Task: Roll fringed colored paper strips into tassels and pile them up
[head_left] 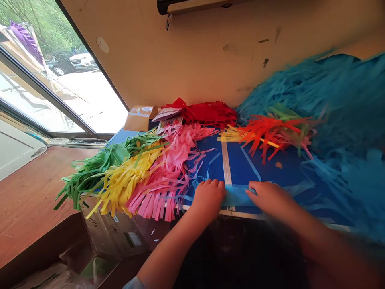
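Observation:
A strip of light blue fringe (237, 195) stretches between my two hands, just above the front edge of the blue table (207, 162). My left hand (209, 196) has its fingers wrapped round one end, with thin fringe strands sticking out beyond it. Closed on the other end is my right hand (266, 196), its thumb pressed against the fingers. Left of my left hand lie bundles of pink fringe (168, 172), yellow fringe (132, 172) and green fringe (112, 158), their ends hanging over the table edge.
A big heap of blue fringe (300, 88) covers the table's right side. Orange fringe (267, 134) and red fringe (210, 113) lie toward the wall, near a brown envelope (138, 118). Below on the floor stands an open cardboard box (112, 237). A glass door (66, 92) is at left.

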The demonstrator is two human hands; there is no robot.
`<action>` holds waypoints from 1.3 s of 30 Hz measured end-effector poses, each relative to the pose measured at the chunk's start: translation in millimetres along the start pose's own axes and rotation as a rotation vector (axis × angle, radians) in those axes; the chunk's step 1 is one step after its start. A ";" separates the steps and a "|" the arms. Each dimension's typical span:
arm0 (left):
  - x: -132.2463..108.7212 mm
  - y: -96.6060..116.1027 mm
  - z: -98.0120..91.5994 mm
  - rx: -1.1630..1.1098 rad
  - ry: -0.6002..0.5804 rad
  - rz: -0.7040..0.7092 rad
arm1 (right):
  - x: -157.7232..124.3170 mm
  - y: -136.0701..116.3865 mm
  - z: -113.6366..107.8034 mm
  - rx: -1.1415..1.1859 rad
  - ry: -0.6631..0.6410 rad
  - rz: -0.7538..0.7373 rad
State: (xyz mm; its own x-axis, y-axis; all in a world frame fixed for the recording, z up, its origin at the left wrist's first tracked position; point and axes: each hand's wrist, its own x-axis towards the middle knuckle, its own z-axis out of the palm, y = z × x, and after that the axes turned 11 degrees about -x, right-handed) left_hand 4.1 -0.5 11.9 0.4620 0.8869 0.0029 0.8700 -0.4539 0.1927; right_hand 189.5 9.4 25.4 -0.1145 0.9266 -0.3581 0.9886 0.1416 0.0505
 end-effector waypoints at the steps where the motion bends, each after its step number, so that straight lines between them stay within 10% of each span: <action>1: 0.6 0.2 -0.6 0.004 -0.001 -0.021 | 2.2 1.1 0.5 0.010 -0.006 0.005; 28: 7.5 -6.9 -15.0 0.071 -0.037 -0.065 | 9.5 -13.4 -16.0 -0.096 -0.066 0.117; 32: -11.4 -3.3 -24.9 0.088 0.165 -0.097 | 8.2 -17.6 -16.8 -0.128 -0.034 0.129; 35: -27.0 16.4 -12.8 -0.001 0.327 0.064 | 8.0 -16.4 -17.4 -0.128 -0.022 0.123; 39: -28.5 42.8 17.8 -0.085 0.210 0.328 | 8.6 -14.3 -17.1 -0.129 -0.022 0.116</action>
State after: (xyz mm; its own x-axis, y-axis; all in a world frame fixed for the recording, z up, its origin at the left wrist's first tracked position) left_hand 31.2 -46.7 2.7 0.6597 0.6987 0.2768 0.6610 -0.7147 0.2285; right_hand 172.8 21.3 37.6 0.0030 0.9318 -0.3629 0.9742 0.0792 0.2114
